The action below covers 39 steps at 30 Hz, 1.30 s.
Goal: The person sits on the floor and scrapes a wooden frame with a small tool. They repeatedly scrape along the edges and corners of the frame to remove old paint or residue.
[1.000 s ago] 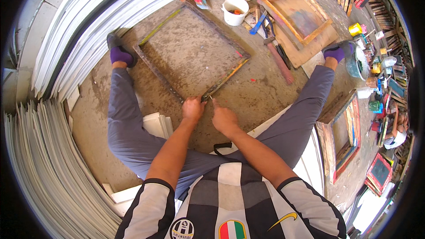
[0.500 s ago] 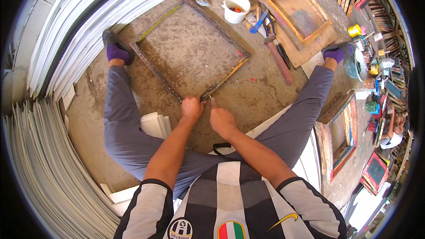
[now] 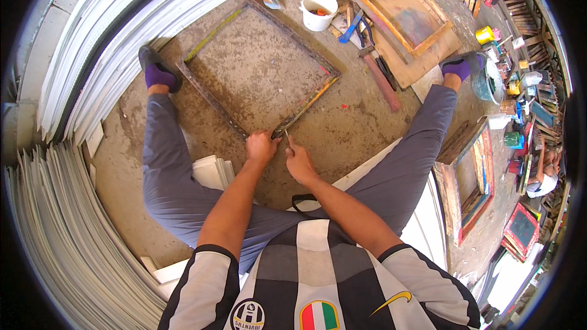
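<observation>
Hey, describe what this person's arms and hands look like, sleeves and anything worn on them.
Both forearms are bare from the elbow down. The left hand and right hand wear no gloves, and no rings, watch or bracelets show. The short sleeves of a black-and-white striped jersey end above the elbows, each with black-edged cuffs.

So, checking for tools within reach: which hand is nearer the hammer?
Right. The right hand is lower left of the hammer; the left hand sits farther left, on the frame corner.

White bucket, hammer, stacked frames
</observation>
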{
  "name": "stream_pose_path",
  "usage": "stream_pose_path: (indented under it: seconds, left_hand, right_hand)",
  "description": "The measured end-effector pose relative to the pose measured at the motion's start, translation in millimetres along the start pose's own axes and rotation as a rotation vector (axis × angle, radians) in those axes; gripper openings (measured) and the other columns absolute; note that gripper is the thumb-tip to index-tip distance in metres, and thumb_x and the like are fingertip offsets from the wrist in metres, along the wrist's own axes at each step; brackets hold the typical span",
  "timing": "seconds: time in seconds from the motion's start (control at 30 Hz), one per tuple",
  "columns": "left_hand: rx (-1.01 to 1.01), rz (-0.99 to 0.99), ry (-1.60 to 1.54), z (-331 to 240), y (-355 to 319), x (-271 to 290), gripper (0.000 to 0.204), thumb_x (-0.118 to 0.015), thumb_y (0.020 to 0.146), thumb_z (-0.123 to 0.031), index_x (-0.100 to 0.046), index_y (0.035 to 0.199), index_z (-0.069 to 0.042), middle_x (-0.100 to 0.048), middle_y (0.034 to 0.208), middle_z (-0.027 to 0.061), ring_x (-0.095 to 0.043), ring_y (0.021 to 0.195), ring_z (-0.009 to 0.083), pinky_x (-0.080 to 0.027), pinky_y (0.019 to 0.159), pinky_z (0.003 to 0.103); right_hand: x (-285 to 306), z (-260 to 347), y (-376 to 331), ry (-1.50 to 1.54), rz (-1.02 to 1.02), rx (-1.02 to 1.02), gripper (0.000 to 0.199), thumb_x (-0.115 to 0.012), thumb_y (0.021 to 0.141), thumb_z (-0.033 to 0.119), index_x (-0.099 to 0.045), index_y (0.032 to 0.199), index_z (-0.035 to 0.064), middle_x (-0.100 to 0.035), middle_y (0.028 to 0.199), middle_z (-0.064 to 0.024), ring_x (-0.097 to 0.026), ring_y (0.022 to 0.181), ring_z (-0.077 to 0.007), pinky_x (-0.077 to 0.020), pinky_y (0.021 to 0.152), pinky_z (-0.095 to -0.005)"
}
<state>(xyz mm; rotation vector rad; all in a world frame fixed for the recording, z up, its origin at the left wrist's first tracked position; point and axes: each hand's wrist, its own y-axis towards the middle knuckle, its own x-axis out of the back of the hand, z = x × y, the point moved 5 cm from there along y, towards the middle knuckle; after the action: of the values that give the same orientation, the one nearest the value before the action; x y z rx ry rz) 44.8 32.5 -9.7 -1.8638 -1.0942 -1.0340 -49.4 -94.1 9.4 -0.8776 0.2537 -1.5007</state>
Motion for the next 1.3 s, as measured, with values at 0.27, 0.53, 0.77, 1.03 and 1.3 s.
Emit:
stream_pose_path:
  seconds: [0.27,0.53,0.77,1.03,1.3]
  left_hand:
    - [-0.013,0.014,0.032,-4.1,0.3,-2.5,0.04,-0.081,0.081,-0.031,-0.075,0.113,-0.008,-0.072,0.09,0.0174,-0.071,0.089,0.0356,-0.058,0.077,0.046]
    - [-0.022,-0.022,0.023,-0.5,-1.6,-4.0,0.04,-0.08,0.081,-0.031,-0.075,0.115,-0.009,-0.072,0.091,0.0174,-0.071,0.089,0.0356,-0.058,0.077,0.046]
    - [-0.019,-0.031,0.009,3.6,-1.7,-6.4,0.041,-0.08,0.082,-0.033,-0.075,0.115,-0.01,-0.072,0.092,0.0174,-0.07,0.089,0.0361,-0.058,0.078,0.045]
    - [0.037,0.002,-0.016,-2.1,-2.5,3.7,0.037,-0.081,0.082,-0.033,-0.076,0.11,-0.009,-0.073,0.094,0.017,-0.071,0.089,0.0363,-0.058,0.078,0.046]
    - [-0.007,-0.044,0.023,6.9,-3.5,-3.5,0.046,-0.082,0.081,-0.04,-0.076,0.114,-0.008,-0.073,0.09,0.0183,-0.072,0.084,0.0344,-0.059,0.074,0.044]
  right_hand:
    - [-10.0,-18.4,13.5,0.009,-0.046,0.045,0.055,-0.054,0.102,0.017,-0.041,0.156,0.0095,-0.059,0.069,-0.0119,-0.06,0.061,-0.0258,-0.0551,0.065,-0.0443]
    - [-1.4,-22.5,10.4,-0.07,-0.069,0.111,0.056,-0.057,0.1,0.018,-0.043,0.155,0.0134,-0.069,0.088,-0.0258,-0.067,0.08,-0.0401,-0.0525,0.074,-0.0475]
    - [-4.3,-42.7,19.2,0.526,0.083,0.005,0.05,-0.056,0.104,0.022,-0.047,0.154,0.0199,-0.056,0.069,-0.0068,-0.058,0.055,-0.0242,-0.0527,0.054,-0.0444]
    - [0.0,-54.0,28.4,0.557,0.071,0.066,0.046,-0.054,0.106,0.022,-0.05,0.152,0.0264,-0.053,0.072,-0.0024,-0.056,0.053,-0.0212,-0.0494,0.048,-0.0447]
    - [-2.6,-54.9,25.6,0.776,0.211,-0.054,0.046,-0.055,0.105,0.029,-0.051,0.151,0.0266,-0.057,0.07,-0.0043,-0.056,0.051,-0.0204,-0.0494,0.05,-0.044]
